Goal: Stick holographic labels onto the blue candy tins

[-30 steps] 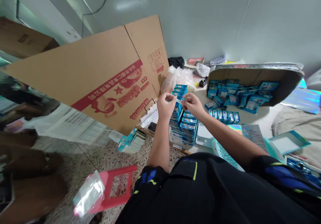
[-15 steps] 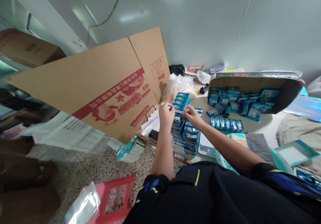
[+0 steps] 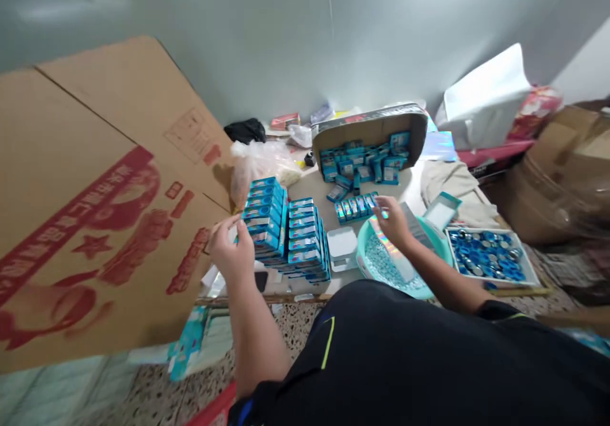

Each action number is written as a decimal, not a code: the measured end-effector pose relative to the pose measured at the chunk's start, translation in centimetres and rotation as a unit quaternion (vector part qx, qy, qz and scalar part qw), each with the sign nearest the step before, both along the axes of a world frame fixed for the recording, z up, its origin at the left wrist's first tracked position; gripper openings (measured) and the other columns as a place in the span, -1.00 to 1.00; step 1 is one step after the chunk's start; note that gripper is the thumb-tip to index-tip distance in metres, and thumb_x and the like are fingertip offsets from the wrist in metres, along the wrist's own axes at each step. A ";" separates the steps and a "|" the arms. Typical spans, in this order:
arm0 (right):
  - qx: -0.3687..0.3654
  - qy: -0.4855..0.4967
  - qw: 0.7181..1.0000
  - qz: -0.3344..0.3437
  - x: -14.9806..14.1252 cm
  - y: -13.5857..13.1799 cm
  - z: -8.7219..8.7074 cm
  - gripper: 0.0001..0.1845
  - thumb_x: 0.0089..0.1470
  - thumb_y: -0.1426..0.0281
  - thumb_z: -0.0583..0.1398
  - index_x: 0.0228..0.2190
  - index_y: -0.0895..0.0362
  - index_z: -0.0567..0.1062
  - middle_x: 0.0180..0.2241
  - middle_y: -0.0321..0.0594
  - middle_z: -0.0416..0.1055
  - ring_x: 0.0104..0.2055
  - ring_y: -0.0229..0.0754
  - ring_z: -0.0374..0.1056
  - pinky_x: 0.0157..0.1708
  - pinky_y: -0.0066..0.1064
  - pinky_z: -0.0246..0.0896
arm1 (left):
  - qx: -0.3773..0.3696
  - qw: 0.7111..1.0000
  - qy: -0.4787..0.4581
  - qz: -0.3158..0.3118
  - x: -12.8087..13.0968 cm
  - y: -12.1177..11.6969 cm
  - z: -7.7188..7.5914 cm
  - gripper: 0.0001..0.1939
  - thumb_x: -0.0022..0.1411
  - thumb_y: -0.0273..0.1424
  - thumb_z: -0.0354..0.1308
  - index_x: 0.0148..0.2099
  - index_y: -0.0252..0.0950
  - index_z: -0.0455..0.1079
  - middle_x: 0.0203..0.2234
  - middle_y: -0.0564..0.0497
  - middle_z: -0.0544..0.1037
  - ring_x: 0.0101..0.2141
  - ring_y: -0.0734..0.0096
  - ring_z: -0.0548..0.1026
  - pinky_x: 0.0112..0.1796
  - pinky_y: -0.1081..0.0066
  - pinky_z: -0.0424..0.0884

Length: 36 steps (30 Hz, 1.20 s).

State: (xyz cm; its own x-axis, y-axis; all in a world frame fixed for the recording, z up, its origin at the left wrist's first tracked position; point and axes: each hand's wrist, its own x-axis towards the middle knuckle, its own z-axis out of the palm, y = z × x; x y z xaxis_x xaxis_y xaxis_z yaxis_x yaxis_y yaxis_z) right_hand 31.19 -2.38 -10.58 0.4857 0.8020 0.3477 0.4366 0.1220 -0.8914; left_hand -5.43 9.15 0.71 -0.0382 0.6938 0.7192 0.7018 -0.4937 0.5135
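My left hand (image 3: pixel 232 248) is at the left side of the near stack of blue boxes (image 3: pixel 263 213), its fingers bent and thumb apart from them. Nothing shows in its grasp. A second stack of blue boxes (image 3: pixel 305 232) stands just right of the first. Over the table, my right hand (image 3: pixel 393 219) reaches to the right end of a short row of small blue boxes (image 3: pixel 353 207), with its fingers partly spread. Whether its fingertips touch the end box is hard to make out. Below that hand sits a turquoise basin (image 3: pixel 363 257) holding small pale pieces.
A large cardboard sheet (image 3: pixel 119 191) stands close on the left. An open carton (image 3: pixel 419 135) with loose blue boxes lies at the back. White containers (image 3: pixel 342 241) lie beside the basin, and a white tray (image 3: pixel 531 280) of blue and silver pieces is at right.
The view has turned to the right. My hands, close together over the stacks before, are now far apart: the right has moved to the row of small boxes, the left stays by the left stack.
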 end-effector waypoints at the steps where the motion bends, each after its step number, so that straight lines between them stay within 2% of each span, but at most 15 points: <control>1: -0.034 -0.012 0.999 -0.036 2.5 -2.5 -1.4 -0.62 0.09 0.19 0.15 -0.09 0.11 0.47 -0.10 0.05 0.38 -0.02 0.16 0.32 0.13 0.07 0.21 | -0.012 0.999 0.034 -0.020 0.2 -0.1 0.2 -0.80 0.32 -0.28 0.12 -0.17 -0.26 0.52 -0.17 -0.14 0.56 -0.07 0.14 0.50 0.08 0.17 0.36; 3: -0.160 -0.100 0.973 -0.131 6.5 -7.4 -4.9 -0.52 0.03 0.17 0.11 -0.09 0.20 0.49 -0.11 0.14 0.38 0.04 0.22 0.30 0.15 0.05 0.21 | -0.041 0.994 0.095 -0.046 0.5 -0.4 0.7 -0.77 0.33 -0.25 0.11 -0.22 -0.25 0.53 -0.21 -0.12 0.57 -0.10 0.15 0.51 0.04 0.21 0.37; 5: -0.231 -0.157 0.946 -0.162 9.2 -11.3 -8.5 -0.41 0.04 0.14 0.07 -0.07 0.31 0.52 -0.13 0.25 0.39 0.07 0.32 0.30 0.12 0.08 0.22 | -0.062 0.987 0.138 -0.050 0.5 -0.6 1.0 -0.74 0.35 -0.24 0.07 -0.24 -0.25 0.53 -0.23 -0.11 0.57 -0.12 0.17 0.51 -0.01 0.24 0.39; 7: -0.271 -0.180 0.927 -0.187 10.4 -13.8 -11.4 -0.32 0.05 0.08 0.05 -0.03 0.35 0.53 -0.11 0.30 0.39 0.07 0.38 0.30 0.05 0.09 0.27 | -0.076 0.981 0.172 -0.050 0.3 -0.7 1.2 -0.72 0.37 -0.26 0.03 -0.24 -0.24 0.53 -0.23 -0.10 0.57 -0.13 0.20 0.51 -0.03 0.27 0.39; 9: -0.321 -0.180 0.912 -0.182 10.5 -15.1 -13.2 -0.27 0.11 0.04 0.02 0.03 0.37 0.51 -0.12 0.33 0.39 0.04 0.41 0.33 -0.01 0.08 0.29 | -0.085 0.974 0.204 -0.055 0.0 -0.7 1.1 -0.70 0.40 -0.27 0.00 -0.22 -0.24 0.54 -0.21 -0.09 0.57 -0.13 0.23 0.51 -0.03 0.29 0.39; 16: -0.441 -0.196 0.861 -0.162 7.6 -15.0 -12.7 -0.16 0.21 -0.15 -0.01 0.17 0.26 0.45 0.01 0.26 0.42 0.05 0.43 0.35 -0.06 0.16 0.27 | -0.076 0.962 0.252 -0.068 -0.3 -0.6 0.8 -0.67 0.43 -0.31 -0.06 -0.16 -0.25 0.54 -0.19 -0.11 0.55 -0.11 0.22 0.49 -0.01 0.25 0.37; 19: -0.450 -0.215 0.860 -0.108 6.6 -14.4 -12.7 -0.13 0.15 -0.11 0.11 0.22 0.31 0.37 0.02 0.25 0.43 0.06 0.39 0.35 0.02 0.19 0.21 | -0.087 0.966 0.236 -0.066 -0.5 -0.2 0.9 -0.67 0.42 -0.27 -0.02 -0.21 -0.27 0.53 -0.22 -0.11 0.54 -0.14 0.23 0.49 -0.06 0.26 0.39; 22: -0.417 -0.182 0.883 -0.117 5.9 -13.7 -12.6 -0.15 0.11 0.10 0.15 0.27 0.39 0.27 -0.04 0.25 0.46 0.04 0.31 0.37 0.04 0.14 0.21 | -0.051 0.977 0.205 -0.031 -1.2 -0.9 0.5 -0.66 0.41 -0.24 0.02 -0.29 -0.29 0.51 -0.27 -0.13 0.54 -0.17 0.23 0.49 -0.08 0.26 0.40; 25: -0.366 -0.083 0.918 -0.129 5.7 -13.0 -11.2 -0.32 0.06 0.25 0.12 0.15 0.39 0.41 -0.23 0.09 0.49 -0.19 0.14 0.45 -0.12 -0.07 0.33 | 0.056 0.993 0.103 0.033 -1.0 -3.2 -1.2 -0.65 0.42 -0.23 0.01 -0.30 -0.31 0.51 -0.29 -0.17 0.53 -0.17 0.22 0.50 -0.06 0.22 0.40; 27: -0.312 -0.063 0.943 -0.100 5.7 -13.0 -8.9 -0.51 0.08 0.25 0.11 -0.04 0.27 0.55 -0.29 -0.04 0.46 -0.29 0.00 0.43 -0.21 -0.22 0.34 | 0.094 0.995 0.004 0.040 0.4 -5.2 -3.0 -0.63 0.42 -0.20 0.00 -0.31 -0.31 0.49 -0.33 -0.15 0.50 -0.21 0.22 0.50 -0.08 0.20 0.42; 28: -0.274 -0.067 0.956 -0.087 5.6 -13.1 -7.4 -0.59 0.11 0.24 0.12 -0.12 0.20 0.58 -0.29 -0.10 0.45 -0.30 -0.06 0.41 -0.22 -0.27 0.33 | 0.079 0.996 -0.042 0.011 1.7 -6.2 -4.0 -0.63 0.41 -0.18 0.03 -0.33 -0.29 0.47 -0.35 -0.13 0.48 -0.22 0.23 0.50 -0.08 0.19 0.43; 31: -0.050 -0.072 0.995 -0.049 5.1 -13.5 -1.9 -0.69 0.24 0.20 0.16 -0.19 0.12 0.60 -0.30 -0.15 0.40 -0.33 -0.12 0.35 -0.31 -0.32 0.29 | -0.068 0.974 -0.150 -0.155 7.7 -8.7 -6.7 -0.70 0.30 -0.10 0.21 -0.28 -0.25 0.45 -0.32 -0.07 0.48 -0.21 0.25 0.51 -0.07 0.18 0.45; 32: -0.006 -0.057 0.997 -0.042 4.8 -13.6 -0.1 -0.74 0.25 0.21 0.19 -0.20 0.10 0.59 -0.31 -0.18 0.40 -0.32 -0.13 0.34 -0.32 -0.34 0.28 | -0.118 0.956 -0.173 -0.207 10.1 -9.5 -7.4 -0.68 0.25 -0.08 0.27 -0.18 -0.22 0.46 -0.26 -0.08 0.49 -0.18 0.24 0.52 -0.07 0.20 0.47; 34: 0.051 -0.005 0.999 -0.013 4.0 -13.7 3.0 -0.77 0.27 0.22 0.23 -0.15 0.08 0.57 -0.29 -0.20 0.42 -0.27 -0.12 0.37 -0.27 -0.32 0.32 | -0.217 0.900 -0.226 -0.304 15.0 -10.7 -8.3 -0.44 0.16 0.03 0.34 0.09 -0.14 0.38 -0.07 -0.12 0.50 -0.06 0.19 0.53 -0.05 0.23 0.49; 36: 0.065 0.013 0.998 0.003 3.1 -13.7 5.1 -0.75 0.28 0.26 0.23 -0.05 0.06 0.54 -0.24 -0.20 0.45 -0.24 -0.11 0.39 -0.23 -0.29 0.35 | -0.372 0.766 -0.317 -0.418 18.8 -11.7 -8.5 -0.18 0.05 0.19 0.34 0.24 -0.06 0.26 0.11 -0.15 0.43 0.12 0.10 0.47 0.04 0.22 0.46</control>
